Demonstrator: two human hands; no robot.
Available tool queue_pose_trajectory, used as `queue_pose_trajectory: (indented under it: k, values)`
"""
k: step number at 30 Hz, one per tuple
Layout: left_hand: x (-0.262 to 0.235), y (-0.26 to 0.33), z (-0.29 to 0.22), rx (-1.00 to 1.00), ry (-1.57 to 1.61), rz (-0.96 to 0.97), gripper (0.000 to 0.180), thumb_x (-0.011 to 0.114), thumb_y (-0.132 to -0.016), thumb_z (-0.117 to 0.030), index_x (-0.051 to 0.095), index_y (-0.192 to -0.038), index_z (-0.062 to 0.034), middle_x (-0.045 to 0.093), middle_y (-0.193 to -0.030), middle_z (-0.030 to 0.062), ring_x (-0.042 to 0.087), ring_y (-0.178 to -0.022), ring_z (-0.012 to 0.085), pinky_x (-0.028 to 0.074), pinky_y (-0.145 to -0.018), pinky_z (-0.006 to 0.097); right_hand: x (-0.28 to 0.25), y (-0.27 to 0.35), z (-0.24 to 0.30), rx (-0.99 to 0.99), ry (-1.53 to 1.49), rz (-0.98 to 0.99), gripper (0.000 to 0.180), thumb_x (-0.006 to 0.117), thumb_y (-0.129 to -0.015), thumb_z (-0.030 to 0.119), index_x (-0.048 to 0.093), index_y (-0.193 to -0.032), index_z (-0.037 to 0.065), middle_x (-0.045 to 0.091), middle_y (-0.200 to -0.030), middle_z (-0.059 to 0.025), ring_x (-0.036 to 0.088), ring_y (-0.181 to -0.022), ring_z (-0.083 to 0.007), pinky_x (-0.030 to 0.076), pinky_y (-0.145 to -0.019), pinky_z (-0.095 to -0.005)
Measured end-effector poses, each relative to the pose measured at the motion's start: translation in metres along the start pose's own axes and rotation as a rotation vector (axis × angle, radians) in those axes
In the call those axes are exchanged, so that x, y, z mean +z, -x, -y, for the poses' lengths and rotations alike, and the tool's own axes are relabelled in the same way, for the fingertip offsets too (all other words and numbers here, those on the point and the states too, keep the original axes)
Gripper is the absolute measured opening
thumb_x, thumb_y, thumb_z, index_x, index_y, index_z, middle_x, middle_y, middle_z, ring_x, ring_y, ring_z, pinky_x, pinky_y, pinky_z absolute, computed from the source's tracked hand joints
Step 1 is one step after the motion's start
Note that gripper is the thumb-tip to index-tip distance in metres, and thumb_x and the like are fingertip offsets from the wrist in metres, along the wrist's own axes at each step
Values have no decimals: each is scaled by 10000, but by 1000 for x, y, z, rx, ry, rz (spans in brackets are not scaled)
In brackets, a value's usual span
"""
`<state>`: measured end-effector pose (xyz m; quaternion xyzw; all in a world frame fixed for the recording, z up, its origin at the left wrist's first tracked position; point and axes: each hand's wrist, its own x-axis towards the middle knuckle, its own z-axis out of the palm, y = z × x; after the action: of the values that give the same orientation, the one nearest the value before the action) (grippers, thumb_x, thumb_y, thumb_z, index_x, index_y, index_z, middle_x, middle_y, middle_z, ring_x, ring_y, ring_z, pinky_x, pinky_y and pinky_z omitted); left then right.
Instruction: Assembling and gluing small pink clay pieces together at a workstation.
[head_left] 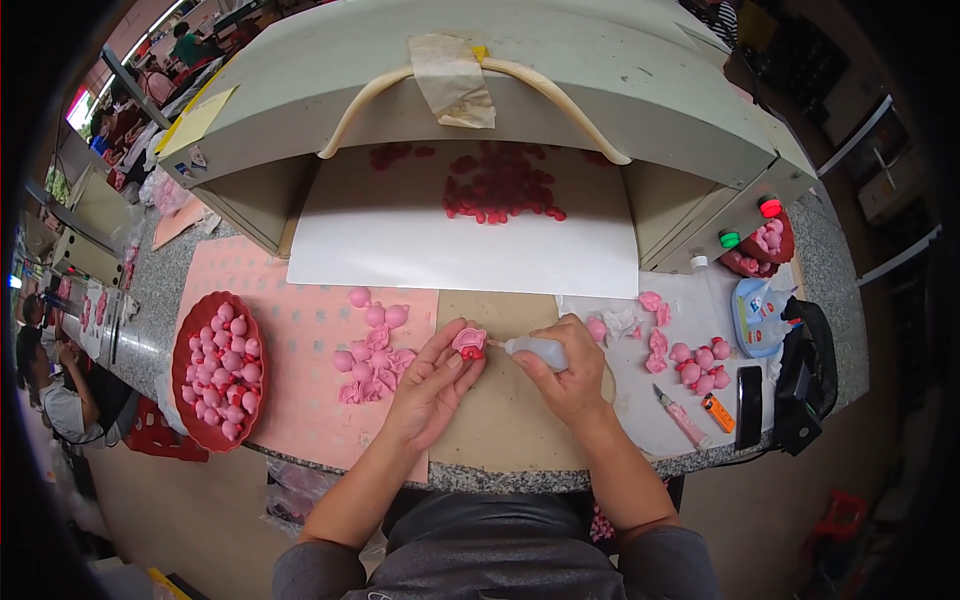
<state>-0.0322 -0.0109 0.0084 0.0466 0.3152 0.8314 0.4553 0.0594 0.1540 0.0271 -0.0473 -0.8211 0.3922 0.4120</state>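
Between the fingertips of my left hand (436, 382) is a small pink molded piece (469, 340) with a red part at its lower side. My right hand (572, 378) grips a translucent squeeze bottle (541, 351), its thin nozzle pointing left, close to the red part; whether the tip touches cannot be made out. Left of my left hand, several pink petal-like pieces (374, 372) and round pink pieces (376, 315) lie on a pink patterned sheet (300, 420). Beneath both hands is a tan board (500, 440).
An open-fronted grey housing (600, 90) stands ahead, with red pieces (500, 185) on white paper (400, 250) inside. At far left sits a red bowl (190, 415) of pink balls. A glue tube (684, 418), orange lighter (717, 412) and black phone (748, 407) lie right.
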Motion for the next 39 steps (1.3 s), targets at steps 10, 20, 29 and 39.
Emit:
queue_pose_trajectory:
  k: [10,20,29,39]
  values:
    - [0,-1,0,3,-6,-4,438,467,-909,-7,372,-1334,-50,418,-1341,72,433,-1222,178,354,-1048,317,0,-1,2,47,-37,30,261,773,-679,177,588,-809,46,559,-706,-92,544,-618,-241,420,-536,-326]
    - [1,-1,-1,-7,6,-2,446,472,-911,-20,357,-1341,-44,450,-1300,96,454,-1201,182,360,-1047,322,-2,-2,0,45,-60,66,232,738,-727,180,574,-816,41,567,-710,-75,526,-599,-187,414,-535,-282]
    - [-2,-1,-1,-64,15,13,430,462,-935,-104,357,-1352,-79,501,-1250,102,488,-1166,227,352,-1042,391,-5,0,0,217,-192,13,241,731,-740,211,583,-814,37,569,-724,-84,554,-629,-207,429,-556,-296]
    - [-3,-1,-1,-80,6,6,426,461,-938,-119,366,-1353,-88,518,-1230,92,516,-1116,205,358,-1035,379,0,0,2,138,-160,84,229,718,-754,198,574,-816,31,565,-732,-77,547,-636,-185,421,-557,-280]
